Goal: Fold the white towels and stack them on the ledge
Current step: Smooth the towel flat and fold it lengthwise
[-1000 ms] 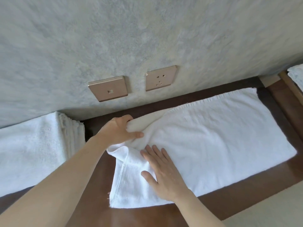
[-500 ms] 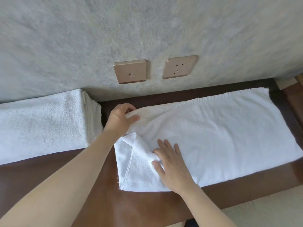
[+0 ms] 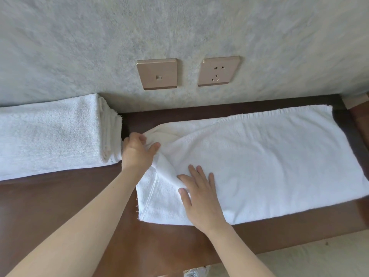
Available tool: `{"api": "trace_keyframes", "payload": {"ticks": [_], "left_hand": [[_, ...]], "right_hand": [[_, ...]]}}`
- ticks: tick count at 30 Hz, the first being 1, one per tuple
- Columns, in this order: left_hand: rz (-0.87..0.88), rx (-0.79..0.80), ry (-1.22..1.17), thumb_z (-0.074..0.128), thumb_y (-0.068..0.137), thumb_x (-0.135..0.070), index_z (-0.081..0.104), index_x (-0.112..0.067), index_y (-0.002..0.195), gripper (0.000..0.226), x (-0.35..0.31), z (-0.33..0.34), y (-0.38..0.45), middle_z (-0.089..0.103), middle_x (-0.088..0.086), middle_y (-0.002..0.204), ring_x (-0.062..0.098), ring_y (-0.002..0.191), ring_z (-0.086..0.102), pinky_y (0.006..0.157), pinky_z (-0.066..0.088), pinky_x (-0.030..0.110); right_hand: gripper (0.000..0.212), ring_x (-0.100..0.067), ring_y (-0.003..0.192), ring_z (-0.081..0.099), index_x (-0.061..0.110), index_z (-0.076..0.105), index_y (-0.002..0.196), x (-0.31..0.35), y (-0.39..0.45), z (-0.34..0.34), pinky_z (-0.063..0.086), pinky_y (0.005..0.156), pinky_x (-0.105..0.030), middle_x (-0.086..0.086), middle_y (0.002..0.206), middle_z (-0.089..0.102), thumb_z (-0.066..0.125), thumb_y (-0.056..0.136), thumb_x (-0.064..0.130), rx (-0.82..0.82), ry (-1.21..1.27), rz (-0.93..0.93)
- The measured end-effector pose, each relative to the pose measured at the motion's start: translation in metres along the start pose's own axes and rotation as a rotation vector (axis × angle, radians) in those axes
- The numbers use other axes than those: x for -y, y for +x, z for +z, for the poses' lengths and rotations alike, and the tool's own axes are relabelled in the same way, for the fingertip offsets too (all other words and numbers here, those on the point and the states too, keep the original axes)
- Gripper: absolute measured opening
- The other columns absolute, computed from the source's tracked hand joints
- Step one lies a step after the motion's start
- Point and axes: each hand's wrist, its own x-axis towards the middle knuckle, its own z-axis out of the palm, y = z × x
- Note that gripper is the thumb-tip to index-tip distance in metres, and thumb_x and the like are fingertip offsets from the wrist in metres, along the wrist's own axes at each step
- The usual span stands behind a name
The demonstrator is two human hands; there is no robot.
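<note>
A white towel [image 3: 259, 156] lies spread lengthwise on the dark brown wooden ledge [image 3: 69, 206], folded to a long strip. My left hand [image 3: 137, 152] pinches its far left corner, lifted and turned over a little. My right hand [image 3: 199, 196] lies flat with fingers spread on the towel's near left part, pressing it down. To the left sits a stack of folded white towels [image 3: 50, 134] against the wall, its right end close to my left hand.
A grey textured wall rises behind the ledge, with a bronze switch plate [image 3: 157, 73] and a bronze socket [image 3: 218, 70]. A lighter floor [image 3: 319, 256] shows below the ledge's front edge. Another wooden piece [image 3: 359, 114] adjoins at the far right.
The view has swung left, so the towel stack shows more fully. My left hand has shifted slightly with the pinched corner; my right hand stays flat on the towel.
</note>
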Motion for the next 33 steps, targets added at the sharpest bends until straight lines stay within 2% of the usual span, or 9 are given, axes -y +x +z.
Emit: {"api": "trace_keyframes", "payload": {"ticks": [4,9,13,17,21,25,27,30,33], "left_hand": [[-0.075,0.051,0.084,0.067,0.094,-0.036,0.060,-0.007,0.118,0.038,-0.002,-0.001,0.004,0.053,0.011,0.113,0.032,0.102,0.057,0.081,0.041,0.032],[-0.115,-0.088,-0.217,0.047,0.104,-0.033,0.041,-0.015,0.097,0.021,0.001,-0.001,0.002,0.045,-0.003,0.075,0.016,0.066,0.044,0.056,0.030,0.031],[-0.197,-0.052,-0.512,0.058,0.098,-0.040,0.047,-0.023,0.083,0.025,-0.008,-0.003,-0.007,0.045,-0.007,0.076,0.013,0.068,0.043,0.061,0.038,0.027],[-0.293,0.238,-0.891,0.079,0.084,-0.041,0.061,-0.016,0.080,0.030,-0.020,-0.016,-0.013,0.065,0.003,0.078,0.020,0.071,0.064,0.069,0.054,0.036],[0.109,0.529,-0.405,0.086,0.075,-0.046,0.057,-0.024,0.067,0.037,-0.026,-0.023,-0.017,0.049,-0.011,0.065,0.009,0.063,0.045,0.060,0.039,0.020],[0.416,0.423,0.101,0.082,0.078,-0.041,0.059,-0.032,0.084,0.026,-0.019,-0.003,-0.022,0.056,-0.017,0.113,0.018,0.114,0.050,0.100,0.038,0.034],[0.357,0.335,0.063,0.081,0.081,-0.032,0.051,-0.028,0.091,0.032,-0.012,0.003,-0.019,0.046,-0.011,0.118,0.018,0.109,0.047,0.090,0.037,0.024],[0.152,0.192,-0.103,0.074,0.089,-0.030,0.046,-0.024,0.099,0.030,-0.005,0.003,-0.007,0.049,-0.013,0.094,0.007,0.082,0.051,0.060,0.035,0.012],[0.032,0.075,-0.260,0.067,0.094,-0.030,0.048,-0.032,0.102,0.021,-0.002,-0.002,0.002,0.057,-0.016,0.092,0.000,0.078,0.055,0.057,0.036,0.016]], "right_hand": [[0.027,-0.019,0.156,-0.002,0.041,0.045,0.128,0.002,-0.001,-0.003,-0.010,0.122,-0.057,0.004,0.165,0.022,0.033,0.107,0.029,0.067,-0.019,-0.050],[0.026,-0.019,0.156,0.005,0.040,0.044,0.128,0.005,-0.006,-0.006,-0.008,0.121,-0.061,0.010,0.160,0.032,0.032,0.108,0.030,0.080,-0.008,-0.074],[0.028,-0.013,0.155,0.002,0.038,0.042,0.131,0.007,-0.005,-0.007,-0.015,0.121,-0.054,0.013,0.160,0.030,0.030,0.108,0.028,0.080,0.026,-0.038],[0.028,-0.009,0.154,-0.004,0.036,0.043,0.131,0.006,-0.006,-0.006,-0.019,0.120,-0.052,0.015,0.162,0.024,0.029,0.108,0.029,0.100,-0.007,-0.046],[0.026,-0.007,0.154,-0.008,0.037,0.041,0.129,0.009,-0.005,-0.003,-0.021,0.119,-0.050,0.016,0.163,0.021,0.028,0.108,0.030,0.093,-0.031,-0.037],[0.026,-0.008,0.154,-0.008,0.037,0.042,0.129,0.009,-0.005,-0.002,-0.019,0.120,-0.052,0.017,0.164,0.020,0.029,0.107,0.031,0.098,-0.068,-0.033],[0.026,-0.007,0.154,-0.008,0.038,0.041,0.129,0.009,-0.006,-0.001,-0.018,0.120,-0.052,0.017,0.163,0.019,0.029,0.107,0.031,0.100,-0.073,-0.031],[0.026,-0.007,0.154,-0.009,0.039,0.040,0.128,0.009,-0.006,0.000,-0.018,0.121,-0.052,0.019,0.163,0.019,0.029,0.106,0.032,0.103,-0.070,-0.025],[0.027,-0.005,0.153,-0.008,0.040,0.038,0.132,0.009,-0.006,0.000,-0.018,0.121,-0.050,0.021,0.161,0.020,0.031,0.106,0.032,0.094,-0.051,-0.018]]}}
